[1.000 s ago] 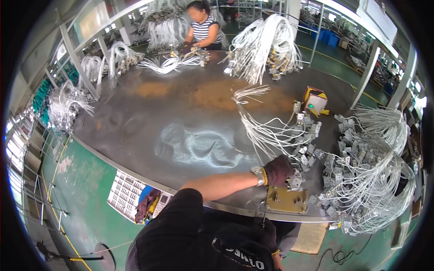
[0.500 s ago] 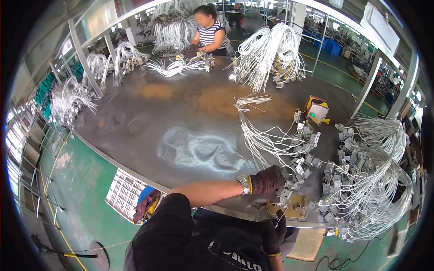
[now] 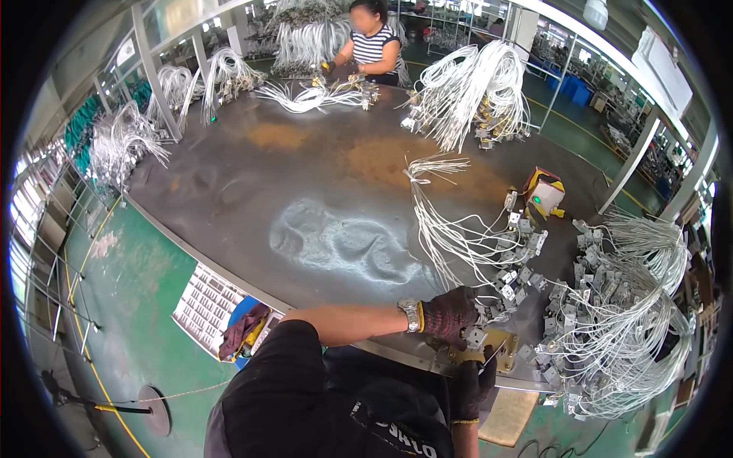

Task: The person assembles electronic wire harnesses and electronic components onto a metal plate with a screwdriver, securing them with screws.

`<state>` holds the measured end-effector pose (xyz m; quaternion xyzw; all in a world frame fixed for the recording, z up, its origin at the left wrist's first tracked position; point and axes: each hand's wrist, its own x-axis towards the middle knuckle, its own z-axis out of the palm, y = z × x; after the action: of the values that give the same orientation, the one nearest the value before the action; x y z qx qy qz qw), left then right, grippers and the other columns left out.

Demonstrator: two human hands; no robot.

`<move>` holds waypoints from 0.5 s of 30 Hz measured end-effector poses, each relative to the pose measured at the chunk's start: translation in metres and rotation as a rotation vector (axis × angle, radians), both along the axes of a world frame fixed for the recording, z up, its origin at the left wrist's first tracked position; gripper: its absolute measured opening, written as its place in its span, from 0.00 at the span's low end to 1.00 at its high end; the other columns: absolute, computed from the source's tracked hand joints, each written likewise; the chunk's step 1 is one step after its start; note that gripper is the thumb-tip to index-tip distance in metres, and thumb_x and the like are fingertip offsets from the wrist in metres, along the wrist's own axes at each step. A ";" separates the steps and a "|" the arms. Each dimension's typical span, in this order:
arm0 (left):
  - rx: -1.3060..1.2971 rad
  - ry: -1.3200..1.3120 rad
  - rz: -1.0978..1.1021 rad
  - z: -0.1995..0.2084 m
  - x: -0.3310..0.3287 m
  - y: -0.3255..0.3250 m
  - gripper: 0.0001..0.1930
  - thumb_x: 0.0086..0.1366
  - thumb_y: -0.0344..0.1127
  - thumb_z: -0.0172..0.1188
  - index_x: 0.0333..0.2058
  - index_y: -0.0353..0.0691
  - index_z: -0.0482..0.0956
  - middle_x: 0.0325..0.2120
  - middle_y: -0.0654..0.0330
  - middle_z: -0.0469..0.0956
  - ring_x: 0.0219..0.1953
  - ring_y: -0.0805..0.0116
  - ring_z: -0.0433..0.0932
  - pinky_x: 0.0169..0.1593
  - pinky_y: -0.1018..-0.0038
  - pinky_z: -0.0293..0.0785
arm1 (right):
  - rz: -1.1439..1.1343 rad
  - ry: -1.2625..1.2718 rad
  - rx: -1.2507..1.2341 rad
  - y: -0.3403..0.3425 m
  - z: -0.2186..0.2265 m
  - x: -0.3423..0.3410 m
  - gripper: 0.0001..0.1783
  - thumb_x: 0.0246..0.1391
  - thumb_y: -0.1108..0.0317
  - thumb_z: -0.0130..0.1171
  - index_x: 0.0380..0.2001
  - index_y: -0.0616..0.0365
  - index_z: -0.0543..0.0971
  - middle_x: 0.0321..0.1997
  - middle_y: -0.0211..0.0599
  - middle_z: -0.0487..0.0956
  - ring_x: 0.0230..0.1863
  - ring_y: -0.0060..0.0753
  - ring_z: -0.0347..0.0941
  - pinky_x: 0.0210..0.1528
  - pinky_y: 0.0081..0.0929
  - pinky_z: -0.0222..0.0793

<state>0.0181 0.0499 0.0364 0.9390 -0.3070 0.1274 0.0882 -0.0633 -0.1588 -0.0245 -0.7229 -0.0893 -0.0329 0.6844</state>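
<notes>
My left hand [image 3: 449,314], in a dark knit glove, is closed on a small grey metal bracket [image 3: 475,337] at the table's near edge. Close by, my right hand [image 3: 473,379], also gloved, is closed around a thin, pale, rod-like tool [image 3: 498,353]; its exact kind is unclear. Both hands are over a brass-coloured fixture plate [image 3: 504,341] on the table, partly covering it. Just beyond the left hand lie several grey brackets [image 3: 525,248] on the ends of a bundle of white wires [image 3: 439,229], tied near its far end.
A large heap of wired brackets [image 3: 611,298] lies at the right. A red, yellow and white box [image 3: 545,191] with a green light stands behind. More white wire bundles [image 3: 473,88] are at the far side, where another person [image 3: 374,49] works. A white tray [image 3: 210,305] hangs by the near left edge.
My right hand has moved up toward the plate, and the thin tool now slants over it. My left hand stays on the bracket. The whole view has shifted slightly.
</notes>
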 end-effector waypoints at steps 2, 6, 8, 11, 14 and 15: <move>0.070 0.123 0.018 0.000 0.002 -0.004 0.36 0.47 0.69 0.69 0.39 0.40 0.87 0.32 0.52 0.85 0.49 0.55 0.79 0.63 0.59 0.66 | 0.004 -0.068 -0.032 0.007 0.006 0.006 0.27 0.61 0.74 0.54 0.64 0.59 0.69 0.34 0.24 0.73 0.27 0.13 0.64 0.29 0.15 0.62; 0.079 0.159 0.065 0.000 -0.003 -0.010 0.37 0.48 0.69 0.67 0.45 0.40 0.87 0.34 0.53 0.86 0.51 0.60 0.81 0.67 0.59 0.61 | 0.040 0.125 0.143 0.019 0.038 0.013 0.20 0.60 0.71 0.56 0.56 0.58 0.74 0.30 0.23 0.74 0.25 0.13 0.65 0.26 0.17 0.62; 0.094 0.124 0.046 0.014 -0.009 -0.008 0.37 0.49 0.69 0.67 0.46 0.42 0.86 0.36 0.53 0.87 0.53 0.62 0.81 0.69 0.59 0.58 | 0.049 0.232 0.235 0.016 0.039 0.015 0.15 0.60 0.70 0.56 0.51 0.58 0.75 0.28 0.23 0.74 0.24 0.14 0.65 0.25 0.17 0.62; 0.161 0.150 -0.023 0.022 -0.009 -0.006 0.39 0.49 0.68 0.66 0.51 0.44 0.83 0.38 0.52 0.86 0.52 0.60 0.81 0.71 0.57 0.57 | 0.071 0.279 0.259 0.007 0.031 0.015 0.12 0.55 0.74 0.62 0.43 0.57 0.77 0.29 0.24 0.75 0.24 0.17 0.69 0.26 0.21 0.67; 0.193 0.175 -0.074 0.013 -0.010 -0.007 0.43 0.48 0.68 0.66 0.58 0.46 0.78 0.43 0.52 0.84 0.54 0.56 0.80 0.71 0.53 0.58 | 0.042 0.269 0.182 0.004 0.034 0.014 0.10 0.54 0.75 0.63 0.40 0.56 0.76 0.26 0.24 0.75 0.21 0.17 0.68 0.23 0.20 0.65; 0.175 0.138 -0.082 0.017 -0.013 -0.009 0.45 0.47 0.67 0.66 0.62 0.48 0.76 0.49 0.52 0.83 0.58 0.56 0.77 0.71 0.52 0.57 | 0.043 0.277 0.158 0.002 0.039 0.015 0.09 0.54 0.74 0.64 0.39 0.56 0.76 0.26 0.24 0.74 0.21 0.17 0.68 0.23 0.20 0.65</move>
<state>0.0050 0.0405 0.0532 0.9363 -0.3483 0.0316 0.0317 -0.0478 -0.1564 0.0143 -0.6623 -0.0065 0.0749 0.7455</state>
